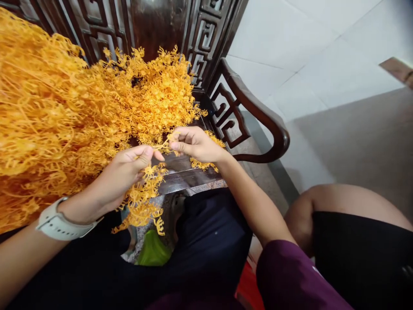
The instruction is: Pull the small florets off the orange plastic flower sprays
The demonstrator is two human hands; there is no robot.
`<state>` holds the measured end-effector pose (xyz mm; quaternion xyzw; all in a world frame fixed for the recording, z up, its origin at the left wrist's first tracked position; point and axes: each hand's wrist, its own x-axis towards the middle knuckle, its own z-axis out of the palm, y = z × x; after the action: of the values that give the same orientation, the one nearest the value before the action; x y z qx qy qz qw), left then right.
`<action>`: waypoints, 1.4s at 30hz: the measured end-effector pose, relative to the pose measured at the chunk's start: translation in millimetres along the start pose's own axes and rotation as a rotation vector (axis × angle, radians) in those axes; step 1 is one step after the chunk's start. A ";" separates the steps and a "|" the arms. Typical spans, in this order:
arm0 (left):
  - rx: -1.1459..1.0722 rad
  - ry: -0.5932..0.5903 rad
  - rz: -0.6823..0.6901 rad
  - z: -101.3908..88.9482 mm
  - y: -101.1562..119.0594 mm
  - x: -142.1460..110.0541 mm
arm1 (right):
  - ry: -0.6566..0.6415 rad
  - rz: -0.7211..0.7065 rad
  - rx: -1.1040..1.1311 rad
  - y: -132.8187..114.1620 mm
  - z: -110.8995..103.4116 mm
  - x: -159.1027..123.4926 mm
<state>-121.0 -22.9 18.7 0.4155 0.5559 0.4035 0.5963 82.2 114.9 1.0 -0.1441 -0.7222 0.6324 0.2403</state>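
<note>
Left hand (130,165) and right hand (198,145), slightly apart, each pinch orange strand (163,145) slanting crosswise between fingertips, over surface (177,183) near front edge; neither nearer.

Left of the left hand (130,165), flowers (58,116) run off the edge, partly hiding the chair (158,26); just right, the strand (163,145) is too small to make out.

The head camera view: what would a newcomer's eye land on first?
Probably the huge heap of orange flower sprays, filling much of the left side before a dark carved wooden seat back. Next, near the centre, the left hand and right hand, pinching a thin yellow strand between them. Then the pale watch strap at lower left.
</note>
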 end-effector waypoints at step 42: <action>-0.328 -0.099 -0.037 -6.1 12.2 -4.6 | -0.012 0.156 -0.323 10.0 -29.2 -11.3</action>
<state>-127.6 -23.0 31.5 0.3214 0.4601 0.4569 0.6901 106.2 135.3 -8.3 -0.2326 -0.8023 0.5258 0.1602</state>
